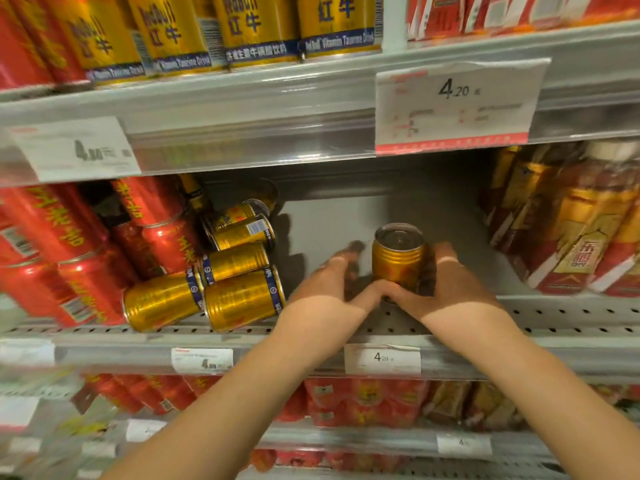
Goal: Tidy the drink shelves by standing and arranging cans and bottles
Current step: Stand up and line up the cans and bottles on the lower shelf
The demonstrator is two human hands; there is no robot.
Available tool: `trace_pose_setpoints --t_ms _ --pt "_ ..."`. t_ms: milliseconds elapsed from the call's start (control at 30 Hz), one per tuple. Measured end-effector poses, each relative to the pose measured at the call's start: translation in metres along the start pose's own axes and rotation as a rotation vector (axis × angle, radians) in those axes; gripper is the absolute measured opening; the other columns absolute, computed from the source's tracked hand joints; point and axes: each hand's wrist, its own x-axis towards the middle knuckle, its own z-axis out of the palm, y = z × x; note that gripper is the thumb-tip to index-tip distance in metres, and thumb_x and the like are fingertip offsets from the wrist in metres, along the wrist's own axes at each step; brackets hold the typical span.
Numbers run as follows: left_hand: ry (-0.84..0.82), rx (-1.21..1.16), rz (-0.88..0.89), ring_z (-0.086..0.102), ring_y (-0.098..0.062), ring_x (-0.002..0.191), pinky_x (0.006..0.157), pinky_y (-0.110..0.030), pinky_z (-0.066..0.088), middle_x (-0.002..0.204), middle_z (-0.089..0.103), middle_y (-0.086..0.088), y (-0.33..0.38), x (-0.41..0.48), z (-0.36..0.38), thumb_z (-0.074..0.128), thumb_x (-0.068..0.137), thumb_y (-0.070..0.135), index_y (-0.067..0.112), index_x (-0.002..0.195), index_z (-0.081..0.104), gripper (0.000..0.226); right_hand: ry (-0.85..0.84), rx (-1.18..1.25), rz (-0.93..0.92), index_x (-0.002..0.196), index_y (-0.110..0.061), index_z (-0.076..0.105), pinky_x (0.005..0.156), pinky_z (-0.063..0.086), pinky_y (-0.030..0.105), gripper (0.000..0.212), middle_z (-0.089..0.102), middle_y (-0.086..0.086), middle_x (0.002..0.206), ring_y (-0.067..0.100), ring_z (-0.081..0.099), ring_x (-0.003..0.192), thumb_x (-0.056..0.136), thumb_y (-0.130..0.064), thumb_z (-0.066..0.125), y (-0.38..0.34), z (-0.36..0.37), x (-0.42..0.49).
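A gold can (398, 258) stands upright on the grey middle shelf (571, 313). My right hand (450, 282) wraps round its right side and base and holds it. My left hand (329, 282) lies just left of the can with fingers stretched toward the back; its thumb reaches the can's base. Several gold cans (242, 296) lie on their sides in a heap at the left of the same shelf.
Red cans (69, 251) lean at the far left. Red-and-gold bottle packs (571, 237) fill the right end. Upright gold cans (256, 26) line the shelf above. Price tags (453, 105) hang on the shelf rails. Bare shelf lies behind the upright can.
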Motion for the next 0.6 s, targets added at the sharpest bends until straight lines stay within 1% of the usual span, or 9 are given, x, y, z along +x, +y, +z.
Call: trace_pose_setpoints --t_ms 67,133,233,300,400,500,567,600 --pt "0.049 0.149 0.107 0.064 -0.010 0.104 0.093 -0.035 0.054 0.115 0.066 0.013 -0.013 -0.015 -0.009 0.058 0.096 0.049 0.037 0.137 0.051 0.043 -0.016 -0.013 -0.006 0.112 -0.048 0.028 0.073 0.047 0.033 0.070 0.053 -0.015 0.098 0.013 0.055 0.085 0.063 -0.083 0.064 0.002 -0.001 0.001" --pt "0.040 0.267 0.204 0.063 -0.014 0.105 0.091 -0.031 0.052 0.115 0.067 0.010 -0.020 -0.027 -0.013 0.053 0.100 0.037 0.034 0.130 0.058 0.030 -0.033 -0.030 -0.012 0.109 -0.051 0.025 0.074 0.047 0.034 0.065 0.053 -0.014 0.099 0.014 0.055 0.085 0.066 -0.083 0.062 0.001 -0.002 -0.001" --pt "0.015 0.330 0.197 0.062 -0.017 0.097 0.086 -0.034 0.051 0.107 0.066 0.005 -0.019 -0.030 -0.012 0.049 0.102 0.030 0.029 0.114 0.065 0.020 -0.032 -0.060 -0.023 0.109 -0.049 0.025 0.073 0.046 0.033 0.062 0.054 -0.013 0.098 0.016 0.054 0.083 0.070 -0.082 0.062 -0.001 -0.004 -0.005" --pt "0.000 0.331 0.166 0.062 -0.018 0.094 0.084 -0.036 0.052 0.104 0.065 0.005 -0.018 -0.029 -0.011 0.049 0.102 0.029 0.028 0.111 0.065 0.019 -0.027 -0.071 -0.023 0.111 -0.047 0.027 0.073 0.047 0.033 0.063 0.054 -0.012 0.098 0.017 0.054 0.083 0.071 -0.081 0.062 -0.001 -0.004 -0.005" --pt "-0.012 0.266 0.121 0.062 -0.015 0.095 0.083 -0.035 0.053 0.105 0.066 0.008 -0.018 -0.030 -0.010 0.053 0.100 0.033 0.031 0.109 0.066 0.017 -0.033 -0.049 -0.010 0.115 -0.046 0.030 0.075 0.047 0.034 0.066 0.055 -0.013 0.099 0.016 0.055 0.084 0.069 -0.081 0.062 -0.001 -0.003 -0.004" --pt "0.053 0.131 0.039 0.063 -0.011 0.102 0.090 -0.032 0.054 0.112 0.069 0.010 -0.018 -0.029 -0.012 0.062 0.096 0.039 0.033 0.115 0.068 0.021 -0.049 -0.007 -0.001 0.104 -0.053 0.026 0.073 0.048 0.035 0.063 0.058 -0.018 0.094 0.012 0.058 0.082 0.062 -0.084 0.060 -0.003 -0.005 -0.005" --pt "0.095 -0.039 -0.028 0.064 -0.008 0.104 0.093 -0.028 0.054 0.113 0.069 0.011 -0.015 -0.030 -0.016 0.069 0.093 0.036 0.030 0.119 0.068 0.026 -0.067 0.020 0.009 0.098 -0.054 0.025 0.070 0.047 0.034 0.062 0.055 -0.022 0.090 0.006 0.056 0.077 0.055 -0.085 0.057 -0.007 -0.007 -0.006" --pt "0.097 -0.107 -0.051 0.065 -0.007 0.104 0.092 -0.026 0.054 0.111 0.069 0.013 -0.014 -0.032 -0.017 0.070 0.093 0.033 0.029 0.120 0.068 0.028 -0.078 0.030 0.016 0.096 -0.055 0.025 0.069 0.047 0.034 0.062 0.053 -0.023 0.089 0.003 0.054 0.076 0.053 -0.086 0.057 -0.009 -0.008 -0.008"
